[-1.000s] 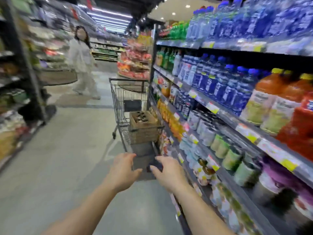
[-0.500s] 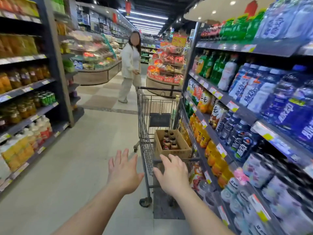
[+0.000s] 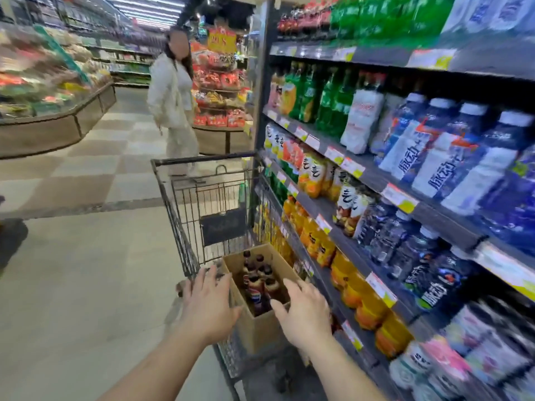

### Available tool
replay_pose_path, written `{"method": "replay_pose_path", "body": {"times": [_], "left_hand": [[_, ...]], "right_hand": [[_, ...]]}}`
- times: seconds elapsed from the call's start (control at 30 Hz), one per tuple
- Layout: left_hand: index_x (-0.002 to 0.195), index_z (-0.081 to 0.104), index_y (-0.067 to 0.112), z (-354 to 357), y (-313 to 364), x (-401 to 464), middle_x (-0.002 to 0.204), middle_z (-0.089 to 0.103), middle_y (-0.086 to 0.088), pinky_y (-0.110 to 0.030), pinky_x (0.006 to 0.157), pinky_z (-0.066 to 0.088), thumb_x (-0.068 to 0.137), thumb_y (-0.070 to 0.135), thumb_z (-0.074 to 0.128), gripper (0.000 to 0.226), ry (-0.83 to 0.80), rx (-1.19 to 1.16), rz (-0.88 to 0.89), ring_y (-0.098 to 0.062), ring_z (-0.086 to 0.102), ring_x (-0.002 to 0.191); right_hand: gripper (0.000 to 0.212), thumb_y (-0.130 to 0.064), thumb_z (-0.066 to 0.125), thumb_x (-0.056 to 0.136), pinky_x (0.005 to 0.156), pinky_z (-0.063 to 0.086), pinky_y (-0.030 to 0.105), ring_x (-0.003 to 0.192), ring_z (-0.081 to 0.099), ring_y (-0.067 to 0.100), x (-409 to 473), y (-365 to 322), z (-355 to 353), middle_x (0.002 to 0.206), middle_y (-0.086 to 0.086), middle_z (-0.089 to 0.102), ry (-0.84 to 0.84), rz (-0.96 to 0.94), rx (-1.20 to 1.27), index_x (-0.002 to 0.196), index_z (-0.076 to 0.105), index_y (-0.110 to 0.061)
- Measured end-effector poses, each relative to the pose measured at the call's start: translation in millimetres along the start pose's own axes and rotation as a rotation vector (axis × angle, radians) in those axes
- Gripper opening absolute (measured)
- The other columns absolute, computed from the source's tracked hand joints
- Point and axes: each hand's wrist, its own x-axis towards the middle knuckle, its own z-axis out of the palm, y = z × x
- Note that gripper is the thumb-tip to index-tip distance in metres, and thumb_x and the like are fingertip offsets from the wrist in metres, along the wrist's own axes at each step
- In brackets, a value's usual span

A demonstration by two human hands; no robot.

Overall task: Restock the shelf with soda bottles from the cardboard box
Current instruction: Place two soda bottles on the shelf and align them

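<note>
An open cardboard box (image 3: 257, 325) stands in the near end of a wire shopping cart (image 3: 185, 227). Several dark soda bottles (image 3: 259, 280) with dark caps stand upright inside the box. My left hand (image 3: 207, 306) hovers at the box's left side, fingers spread, holding nothing. My right hand (image 3: 304, 312) is at the box's right side, fingers apart, also holding nothing. On the right, the drinks shelf (image 3: 373, 175) runs along the aisle, packed with bottles on several levels.
A person in pale clothes (image 3: 173, 102) stands past the cart's far end. A red promotional stand (image 3: 223, 91) is behind them and a curved display counter (image 3: 55, 117) is at the left. Grey floor lies left of the cart.
I have come closer to the cart. Both hands have moved forward and now flank the cardboard box. The person ahead has shifted slightly right.
</note>
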Motion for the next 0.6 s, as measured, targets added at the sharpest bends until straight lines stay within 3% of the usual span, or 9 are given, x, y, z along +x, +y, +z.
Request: {"method": "replay_pose_path", "body": {"times": [0.4,0.6], "left_hand": [[0.148,0.023,0.028,81,-16,215,0.159,0.015,-0.004,-0.049,0.119,0.009,0.086,0.059,0.048,0.074,-0.161,-0.06,0.013,-0.027,0.005,0.147],[0.146,0.027,0.029,134,-29,299,0.156,0.025,-0.004,-0.048,0.118,0.015,0.082,0.064,0.046,0.076,-0.311,0.033,0.126,-0.027,0.014,0.145]], "right_hand": [[0.06,-0.055,0.043,0.093,0.117,0.024,0.041,0.14,0.028,0.021,208,30,46,0.152,-0.004,0.034,-0.117,0.14,0.005,0.147,0.029,-0.033],[0.06,-0.056,0.043,0.093,0.114,0.027,0.041,0.139,0.031,0.022,268,41,91,0.15,-0.002,0.037,-0.214,0.276,-0.017,0.146,0.031,-0.031]]}}
